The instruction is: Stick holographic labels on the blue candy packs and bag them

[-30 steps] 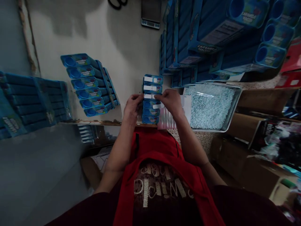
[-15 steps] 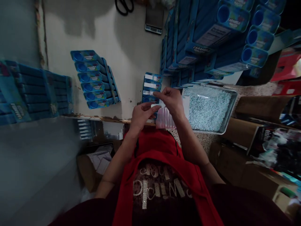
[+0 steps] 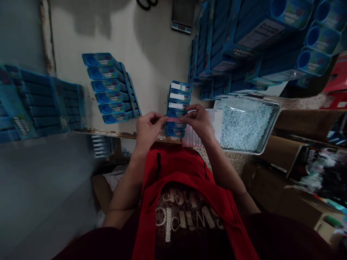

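Note:
A short row of blue boxes (image 3: 177,108) lies at the table's near edge; the three farthest carry white stickers. My left hand (image 3: 146,130) and my right hand (image 3: 199,121) pinch the two ends of a narrow pink strip (image 3: 174,119) stretched over the fourth box. A pink-white sheet of stickers (image 3: 193,139) lies under my right wrist.
A metal tray (image 3: 267,139) of pale blue pellets sits to the right. Another row of blue boxes (image 3: 111,92) lies to the left, with a bigger stack (image 3: 40,104) farther left and tall piles (image 3: 252,43) behind. A small scale (image 3: 183,16) stands at the back.
My left hand came back from the sticker sheet to the box row. Both hands now hold a strip across the fourth box; three boxes carry stickers.

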Demonstrator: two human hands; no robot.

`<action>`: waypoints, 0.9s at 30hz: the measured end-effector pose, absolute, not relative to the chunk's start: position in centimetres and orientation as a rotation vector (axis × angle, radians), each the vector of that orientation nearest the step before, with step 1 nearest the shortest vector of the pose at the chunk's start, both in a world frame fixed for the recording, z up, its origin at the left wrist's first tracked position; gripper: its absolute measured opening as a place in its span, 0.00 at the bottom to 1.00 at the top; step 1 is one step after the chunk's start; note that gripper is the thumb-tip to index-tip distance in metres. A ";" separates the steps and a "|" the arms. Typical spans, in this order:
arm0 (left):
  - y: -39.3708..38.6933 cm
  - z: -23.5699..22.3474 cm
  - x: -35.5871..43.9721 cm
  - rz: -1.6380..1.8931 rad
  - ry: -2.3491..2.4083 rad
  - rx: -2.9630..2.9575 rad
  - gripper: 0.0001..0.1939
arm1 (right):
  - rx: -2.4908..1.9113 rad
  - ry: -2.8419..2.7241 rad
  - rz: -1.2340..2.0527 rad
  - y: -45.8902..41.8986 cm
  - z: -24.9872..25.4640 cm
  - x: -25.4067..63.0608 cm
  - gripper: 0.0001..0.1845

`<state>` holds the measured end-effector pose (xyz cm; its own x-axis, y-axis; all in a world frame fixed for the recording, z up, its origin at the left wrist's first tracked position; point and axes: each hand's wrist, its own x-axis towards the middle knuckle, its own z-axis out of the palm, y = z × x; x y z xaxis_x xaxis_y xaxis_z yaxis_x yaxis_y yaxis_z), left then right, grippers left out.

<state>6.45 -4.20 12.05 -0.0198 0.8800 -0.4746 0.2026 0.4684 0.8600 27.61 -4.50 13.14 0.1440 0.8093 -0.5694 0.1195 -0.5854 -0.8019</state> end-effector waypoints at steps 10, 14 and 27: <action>-2.8 9.3 5.9 0.669 1.568 1.039 0.12 | -2.160 -1.286 1.094 -3.2 13.0 25.5 0.21; -2.6 8.7 6.1 0.666 1.554 0.975 0.12 | -2.189 -1.316 1.081 -3.2 13.4 24.8 0.23; -3.1 3.9 7.6 0.623 1.537 0.464 0.27 | -2.141 -1.375 0.923 -6.1 9.2 25.4 0.23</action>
